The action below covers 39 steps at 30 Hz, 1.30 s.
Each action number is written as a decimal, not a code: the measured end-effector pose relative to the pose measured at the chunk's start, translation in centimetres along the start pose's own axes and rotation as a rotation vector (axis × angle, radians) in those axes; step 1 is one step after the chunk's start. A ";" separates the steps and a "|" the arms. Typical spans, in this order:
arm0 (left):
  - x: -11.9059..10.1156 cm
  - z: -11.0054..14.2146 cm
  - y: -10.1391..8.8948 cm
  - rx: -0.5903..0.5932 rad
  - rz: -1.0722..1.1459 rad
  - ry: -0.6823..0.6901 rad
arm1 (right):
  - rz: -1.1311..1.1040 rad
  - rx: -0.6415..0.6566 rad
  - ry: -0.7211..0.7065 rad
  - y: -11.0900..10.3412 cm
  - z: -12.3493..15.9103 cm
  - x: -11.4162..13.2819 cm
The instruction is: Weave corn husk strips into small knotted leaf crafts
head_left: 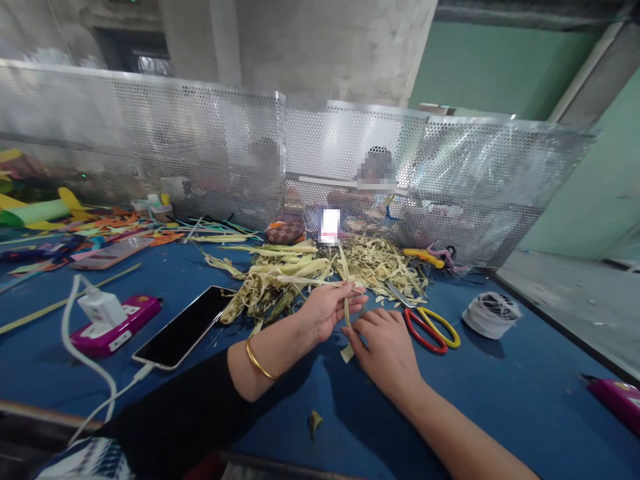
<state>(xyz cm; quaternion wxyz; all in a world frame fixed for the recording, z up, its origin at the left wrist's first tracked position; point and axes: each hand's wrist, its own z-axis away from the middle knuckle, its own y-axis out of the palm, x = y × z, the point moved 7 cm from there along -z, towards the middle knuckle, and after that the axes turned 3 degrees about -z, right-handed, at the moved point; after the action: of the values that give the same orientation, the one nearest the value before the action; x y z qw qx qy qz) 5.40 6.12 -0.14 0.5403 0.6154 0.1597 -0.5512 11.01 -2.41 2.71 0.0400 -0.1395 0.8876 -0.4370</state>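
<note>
A narrow, pale yellow-green strip of corn husk [347, 305] runs upright between my hands, its lower end hanging below the fingers. My left hand [327, 312], with a gold bangle on the wrist, has its palm turned up and the fingers closed around the strip. My right hand [387, 347], back uppermost, pinches the strip lower down between thumb and forefinger. Beyond both hands lies a heap of long husks [280, 277], with a pile of shredded trimmings [385, 263] to its right. Scissors [425, 328] with red and yellow handles rest right of my right hand.
A charging phone [183, 328] and a magenta power strip [117, 325] lie on the left, joined by a white cable [65, 327]. A white spool [491, 315] stands on the right. Perforated metal panels [200, 147] close off the blue table's far side; people sit beyond.
</note>
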 end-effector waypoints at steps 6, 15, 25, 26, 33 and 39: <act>-1.0 -0.1 -0.4 -0.062 -0.015 0.083 | -0.475 0.205 0.338 2.1 0.8 -2.2; -0.3 -0.4 -0.8 -0.114 -0.020 0.029 | -0.081 0.142 -0.056 1.9 1.1 1.2; -1.7 -0.4 -1.2 -0.136 -0.073 0.058 | -0.034 -0.126 -0.480 -2.4 1.7 4.2; -1.6 -0.4 -1.0 -0.110 -0.108 0.055 | -0.007 -0.213 -0.384 -3.1 1.2 3.2; -1.5 -0.1 -0.3 0.002 -0.298 0.063 | -0.006 0.015 0.142 -0.7 -0.3 -4.1; -1.4 -0.1 -0.3 0.000 -0.318 0.058 | -0.606 0.165 0.416 1.4 0.1 -5.0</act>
<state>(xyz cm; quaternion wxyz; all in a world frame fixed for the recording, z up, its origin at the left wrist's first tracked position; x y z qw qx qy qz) 4.75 6.88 0.94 0.4413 0.5979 0.2708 -0.6118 15.54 -0.22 1.27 -0.2614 -0.3004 0.7569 -0.5182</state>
